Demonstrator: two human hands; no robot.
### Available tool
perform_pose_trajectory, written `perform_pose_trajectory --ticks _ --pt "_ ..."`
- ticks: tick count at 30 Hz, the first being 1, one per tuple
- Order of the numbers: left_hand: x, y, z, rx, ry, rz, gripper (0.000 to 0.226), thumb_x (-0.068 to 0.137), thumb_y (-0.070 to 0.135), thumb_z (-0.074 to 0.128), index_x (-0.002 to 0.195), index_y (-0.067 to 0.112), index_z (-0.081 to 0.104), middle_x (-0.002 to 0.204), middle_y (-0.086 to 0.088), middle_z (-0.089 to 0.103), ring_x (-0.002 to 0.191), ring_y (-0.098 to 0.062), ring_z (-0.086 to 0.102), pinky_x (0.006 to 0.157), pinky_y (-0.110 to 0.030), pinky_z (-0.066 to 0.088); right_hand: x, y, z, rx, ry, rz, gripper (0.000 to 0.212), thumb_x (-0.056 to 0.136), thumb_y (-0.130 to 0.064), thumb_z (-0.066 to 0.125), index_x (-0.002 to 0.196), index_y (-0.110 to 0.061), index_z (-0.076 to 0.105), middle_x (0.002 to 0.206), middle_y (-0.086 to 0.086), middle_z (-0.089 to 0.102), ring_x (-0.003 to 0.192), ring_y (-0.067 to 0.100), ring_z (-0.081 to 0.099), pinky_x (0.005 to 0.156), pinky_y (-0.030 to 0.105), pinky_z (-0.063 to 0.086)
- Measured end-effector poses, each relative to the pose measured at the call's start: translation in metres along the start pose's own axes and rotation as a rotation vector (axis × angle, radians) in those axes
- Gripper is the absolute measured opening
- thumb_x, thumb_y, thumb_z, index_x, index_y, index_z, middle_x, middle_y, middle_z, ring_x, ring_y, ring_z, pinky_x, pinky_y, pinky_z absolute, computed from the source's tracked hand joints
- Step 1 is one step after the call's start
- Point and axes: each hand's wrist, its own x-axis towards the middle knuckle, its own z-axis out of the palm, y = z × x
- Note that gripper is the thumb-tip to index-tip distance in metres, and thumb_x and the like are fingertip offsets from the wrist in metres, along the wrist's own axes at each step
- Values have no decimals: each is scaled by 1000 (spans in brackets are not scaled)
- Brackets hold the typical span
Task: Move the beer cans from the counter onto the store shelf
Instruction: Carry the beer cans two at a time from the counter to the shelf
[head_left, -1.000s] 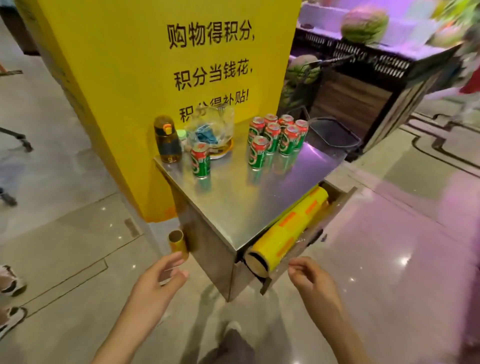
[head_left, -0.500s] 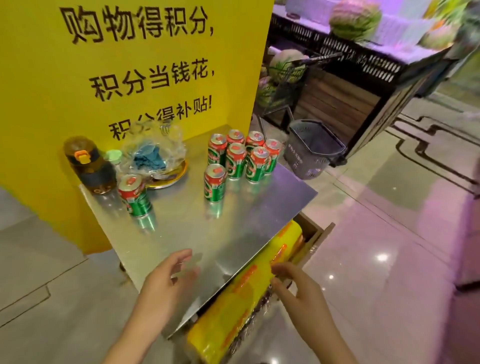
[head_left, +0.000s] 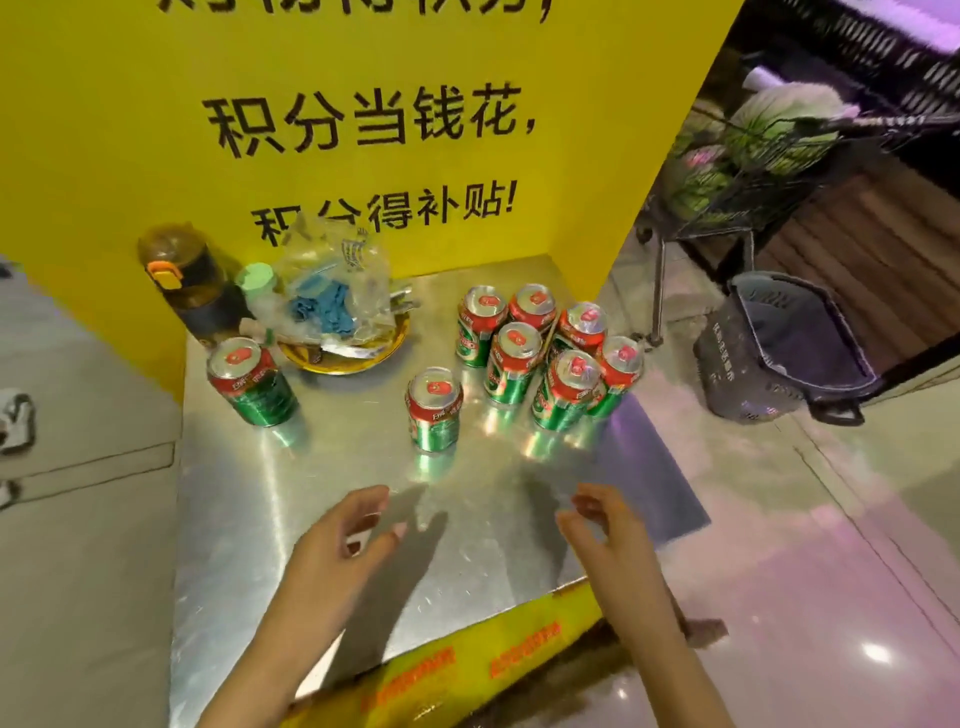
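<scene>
Our fingers are loose and lightly bent on both sides, grasping nothing: the left hand (head_left: 340, 540) hovers over the near part of the steel counter (head_left: 483, 551) with thumb and forefinger spread apart, and the right hand (head_left: 605, 530) hangs beside it, its fingertips curved inward toward the left one, neither touching a can. From between our hands, the nearest single can (head_left: 434, 409) stands upright at about 12 o'clock, alone and apart from the others. At 1 o'clock a cluster of six cans (head_left: 545, 351) stands upright and packed close together, red tops up and green bodies below, near the counter's far right edge. At 10 o'clock a lone can (head_left: 253, 382) stands by the left edge of the counter. Just behind it, at 11 o'clock, we see a dark bottle with an orange clasp (head_left: 189, 280) against the yellow sign (head_left: 363, 130) with black lettering, and beside the bottle a clear plastic bag (head_left: 332, 291) resting in a yellow dish (head_left: 345, 358). At 6 o'clock, under the counter's near edge, a yellow roll with orange print (head_left: 467, 660) lies lengthwise. Off the counter at 2 o'clock a dark shopping basket (head_left: 779, 353) sits on the floor, with a wire trolley of green produce (head_left: 748, 150) behind it.
</scene>
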Motion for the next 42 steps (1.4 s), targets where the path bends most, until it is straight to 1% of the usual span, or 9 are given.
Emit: perform_pose_trajectory --ticks 4,7,14,19,22,26,34,37,42 --pt "23 4 25 3 106 -49 33 85 13 64 116 22 56 115 1 62 108 -18 57 86 -27 43 64 1 -8 24 34 -17 43 84 -22 70 122 -17 50 108 -8 56 103 11 52 79 20 36" --pt "42 9 42 -5 167 -77 41 84 12 65 123 16 53 119 -1 60 108 -19 56 81 -24 43 96 2 -8 41 72 -59 51 80 -26 74 124 -21 49 116 -8 61 106 11 57 85 27 43" --pt "90 23 67 -26 258 -76 71 77 20 75 137 17 38 138 -2 46 119 -18 47 94 -32 40 133 -5 11 73 186 -20 71 70 -41 79 129 -33 40 120 -11 63 109 13 61 93 40 48" --pt "116 33 71 -18 305 -9 79 70 22 80 136 14 38 131 3 48 120 -17 47 100 -32 41 138 -14 29 142 287 86 87 63 -48 79 135 -29 34 123 -6 62 111 22 60 95 45 47" --pt "121 30 73 -8 318 19 74 70 24 80 133 15 42 128 -1 52 116 -17 50 98 -32 44 141 -17 33 115 325 121 83 71 -41 78 137 -24 30 121 -3 65 108 27 62 91 40 47" --pt "123 28 71 -26 339 59 62 68 21 82 119 23 47 117 5 56 105 -13 53 83 -18 41 141 -18 31 51 349 119 72 73 -44 76 129 -28 35 112 -7 68 100 24 65 83 37 48" --pt "119 22 64 35 352 93 60 61 30 86 110 31 50 108 8 61 99 -14 58 84 -30 50 124 -12 26 -127 305 52 71 68 -56 70 125 -37 34 107 -8 67 97 22 65 76 36 51" --pt "118 16 64 72 327 96 64 61 33 85 115 27 50 112 7 60 102 -14 58 82 -27 48 119 -10 26 -207 236 -6 79 66 -60 67 135 -41 32 116 -5 61 105 22 60 81 42 53" --pt "121 12 66 81 239 95 89 62 33 85 136 20 38 132 2 49 120 -17 48 96 -29 43 121 -6 25 -100 148 -36 81 57 -54 80 126 -37 42 121 -12 56 109 14 58 87 44 53"
